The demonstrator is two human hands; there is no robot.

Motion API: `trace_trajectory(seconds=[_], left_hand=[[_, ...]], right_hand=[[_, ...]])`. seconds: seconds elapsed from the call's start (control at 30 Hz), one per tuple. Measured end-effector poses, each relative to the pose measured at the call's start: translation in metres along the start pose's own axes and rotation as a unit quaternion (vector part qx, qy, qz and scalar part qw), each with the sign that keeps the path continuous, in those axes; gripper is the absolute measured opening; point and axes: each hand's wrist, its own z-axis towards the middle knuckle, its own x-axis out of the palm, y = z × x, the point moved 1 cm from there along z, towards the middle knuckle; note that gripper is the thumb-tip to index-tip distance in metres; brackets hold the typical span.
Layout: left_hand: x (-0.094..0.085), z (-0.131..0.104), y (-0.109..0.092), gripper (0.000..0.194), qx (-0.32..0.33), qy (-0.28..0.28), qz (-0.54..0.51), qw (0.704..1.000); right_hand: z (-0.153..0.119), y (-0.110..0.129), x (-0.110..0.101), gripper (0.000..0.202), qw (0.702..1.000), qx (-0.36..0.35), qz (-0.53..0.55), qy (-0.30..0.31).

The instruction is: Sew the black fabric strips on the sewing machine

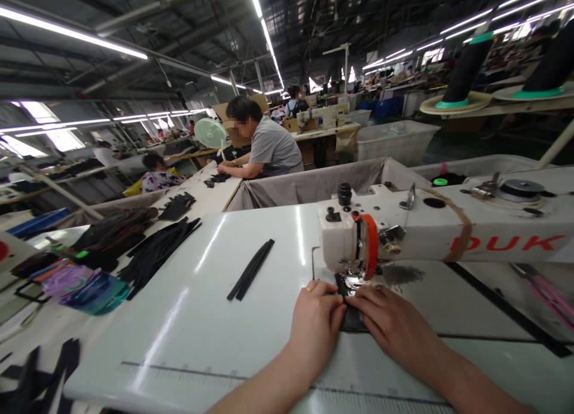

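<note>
Under the head of a white sewing machine, a narrow black strip lies close to the presser foot. My left hand pinches it from the left, thumb and fingers together. From the other side, my right hand presses its fingertips onto the same strip, almost touching the left. Fingers hide most of the strip. Left of the machine, a few black strips lie together on the pale tabletop. A longer black strip crosses the surface at right.
A pile of black strips and a purple-and-teal bottle occupy the left side table. Pink-handled scissors lie beyond the machine arm. Thread cones stand upper right. A co-worker sits ahead, near a cloth-lined bin.
</note>
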Motion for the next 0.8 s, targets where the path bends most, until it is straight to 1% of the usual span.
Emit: trace_trajectory(seconds=[0.1,0.27,0.53,0.8], left_hand=[[0.0001,-0.0005,-0.0015,0.016,0.006,-0.003,0.010,1.000],[0.0008,0.0006,-0.0020,0.016,0.022,-0.015,0.024,0.999],[0.0077,0.0063,0.0064,0.015,0.039,-0.033,0.011,0.999],[0.0070,0.0077,0.0062,0.015,0.036,-0.019,0.016,0.999]], right_hand=[[-0.0019,0.0026,0.0026,0.030,1.000,-0.004,-0.019,0.006],[-0.0040,0.0041,0.0053,0.034,0.999,-0.002,-0.041,0.005],[-0.0017,0.0030,0.0077,0.034,0.999,0.012,-0.053,-0.001],[-0.0006,0.0032,0.0066,0.034,0.998,0.013,-0.065,-0.005]])
